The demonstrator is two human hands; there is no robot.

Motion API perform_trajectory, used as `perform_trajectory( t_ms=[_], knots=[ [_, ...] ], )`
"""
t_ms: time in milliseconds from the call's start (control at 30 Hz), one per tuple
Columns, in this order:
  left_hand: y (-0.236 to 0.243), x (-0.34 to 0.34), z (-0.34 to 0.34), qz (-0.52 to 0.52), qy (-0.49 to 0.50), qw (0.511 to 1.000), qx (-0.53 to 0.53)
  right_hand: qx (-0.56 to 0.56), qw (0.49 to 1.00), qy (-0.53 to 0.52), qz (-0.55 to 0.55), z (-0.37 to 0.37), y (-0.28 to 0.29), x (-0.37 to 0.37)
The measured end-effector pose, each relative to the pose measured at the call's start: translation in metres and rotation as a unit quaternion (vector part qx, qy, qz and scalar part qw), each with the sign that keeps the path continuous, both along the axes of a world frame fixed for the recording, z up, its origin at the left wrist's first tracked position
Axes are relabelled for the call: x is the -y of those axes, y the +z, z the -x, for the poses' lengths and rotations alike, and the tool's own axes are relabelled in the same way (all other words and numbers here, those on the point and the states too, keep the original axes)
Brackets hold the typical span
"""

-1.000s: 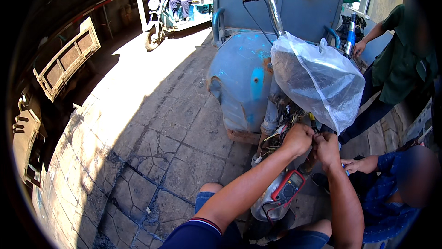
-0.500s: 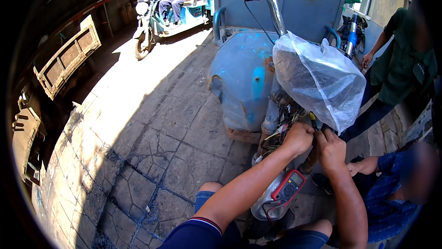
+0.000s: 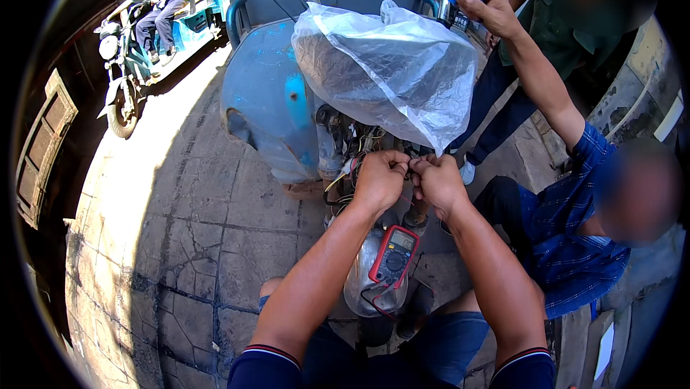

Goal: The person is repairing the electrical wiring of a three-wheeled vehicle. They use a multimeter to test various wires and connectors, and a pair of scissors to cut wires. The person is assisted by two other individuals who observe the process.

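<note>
Bare left hand and right hand work close together beside a tangle of thin coloured wires at a dented blue vehicle front.
Thumbs press against fingers, perhaps steadying something too small to tell; a red, dark-faced handheld multimeter rests face-up on a rounded silvery mudguard, likely to be readable while both hands are busy.

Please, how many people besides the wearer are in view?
3: a seated person on the blue vehicle, upper left; a standing person in dark green, upper right; a person in blue checks, right. Others may be hidden.
</note>
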State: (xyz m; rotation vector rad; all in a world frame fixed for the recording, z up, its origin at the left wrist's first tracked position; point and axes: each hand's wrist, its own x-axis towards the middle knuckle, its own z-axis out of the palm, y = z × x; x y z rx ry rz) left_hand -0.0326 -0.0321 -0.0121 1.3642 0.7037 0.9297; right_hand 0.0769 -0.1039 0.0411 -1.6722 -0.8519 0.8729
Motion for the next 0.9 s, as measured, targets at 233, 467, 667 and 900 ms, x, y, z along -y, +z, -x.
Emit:
perform_trajectory(
  t_ms=[233, 467, 667, 900],
  knots=[
    [0.013, 0.008, -0.004, 0.016, 0.002, 1.0, -0.006, 0.439, 0.891, -0.03, -0.115, -0.003, -0.011, 0.03],
    [0.008, 0.011, -0.01, -0.001, 0.002, 1.0, -0.024, 0.511, 0.858, -0.001, -0.049, 0.02, 0.001, 0.038],
    [0.026, 0.037, 0.01, -0.328, 0.102, 0.908, -0.242, 0.401, 0.904, -0.016, -0.144, 0.003, 0.003, 0.071],
    [0.051, 0.089, 0.056, -0.518, 0.084, 0.827, -0.202, 0.282, 0.938, -0.099, -0.175, -0.068, -0.049, 0.166]
  ],
)
